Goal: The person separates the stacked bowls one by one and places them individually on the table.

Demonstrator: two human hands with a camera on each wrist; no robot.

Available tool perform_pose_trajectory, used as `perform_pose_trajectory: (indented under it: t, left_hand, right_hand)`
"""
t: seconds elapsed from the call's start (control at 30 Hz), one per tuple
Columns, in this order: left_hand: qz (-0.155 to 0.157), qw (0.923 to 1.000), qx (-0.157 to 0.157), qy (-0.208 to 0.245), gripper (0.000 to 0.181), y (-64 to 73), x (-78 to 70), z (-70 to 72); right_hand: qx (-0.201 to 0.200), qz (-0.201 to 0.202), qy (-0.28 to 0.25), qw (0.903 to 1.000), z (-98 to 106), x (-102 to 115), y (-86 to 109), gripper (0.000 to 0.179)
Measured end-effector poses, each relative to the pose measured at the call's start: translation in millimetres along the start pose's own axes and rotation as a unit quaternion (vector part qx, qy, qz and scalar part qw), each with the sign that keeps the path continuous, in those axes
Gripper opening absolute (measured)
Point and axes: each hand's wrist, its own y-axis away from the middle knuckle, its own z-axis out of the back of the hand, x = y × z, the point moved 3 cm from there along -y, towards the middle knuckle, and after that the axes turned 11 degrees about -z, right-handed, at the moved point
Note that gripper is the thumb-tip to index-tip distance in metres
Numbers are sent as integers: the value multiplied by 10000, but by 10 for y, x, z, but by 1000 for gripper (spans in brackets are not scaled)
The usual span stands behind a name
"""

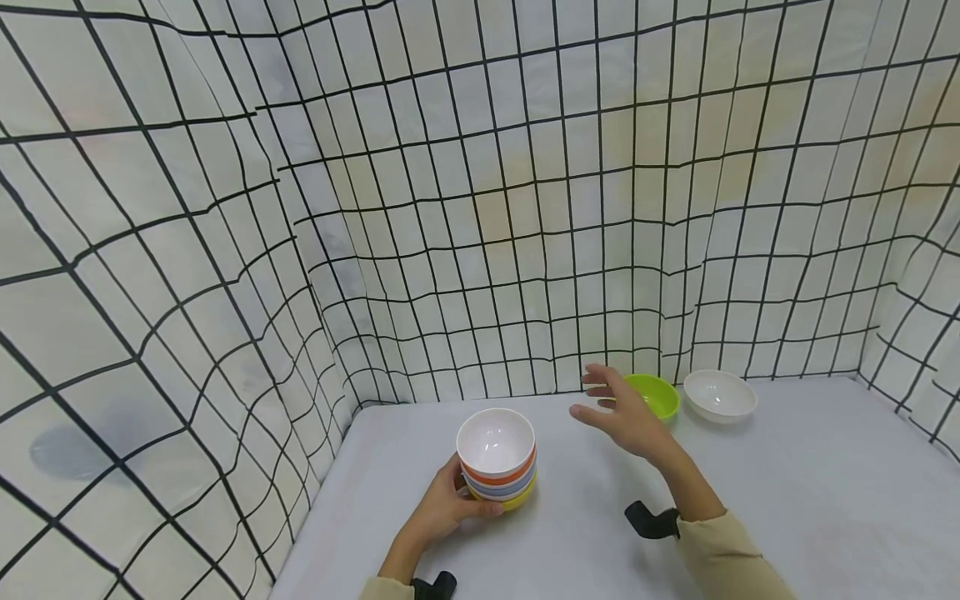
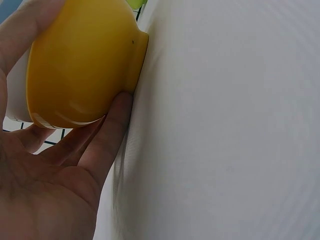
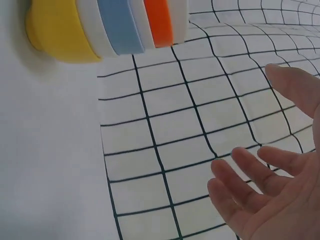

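Note:
A stack of nested bowls stands on the white table, with a white bowl on top, then orange, blue and white layers and a yellow bowl at the bottom. My left hand grips the stack low on its left side, thumb in front and fingers around the back. In the left wrist view a fingertip reaches the yellow bowl's foot. My right hand is raised to the right of the stack, holding nothing, its fingers spread and relaxed. From the head camera it partly covers a green bowl.
Beside the green bowl, another white bowl sits near the back of the table. A white wall with a black grid encloses the table at the back and sides. Black wrist straps show at both sleeves.

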Motion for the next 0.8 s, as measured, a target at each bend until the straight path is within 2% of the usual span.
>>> perform_pose_trajectory:
  t: [0.1,0.37,0.53,0.8]
  left_hand:
    - [17,10000,-2,33,98,3,2,1]
    - [-42,10000,-7,-49,96,5,-4,-13]
    - [-112,9999,12,-87,94,3,-10,-15]
    - [-138,9998,22,-158,94,12,-14,-7]
  right_hand:
    - [134,246,-96,9996,-171,55,15,73]
    - [689,395,-335,9963,-585,136,91,72]
    - [888,432,-276,9947,-767,164,139,78]
    - [998,247,-296,9943,-944,154,158,94]
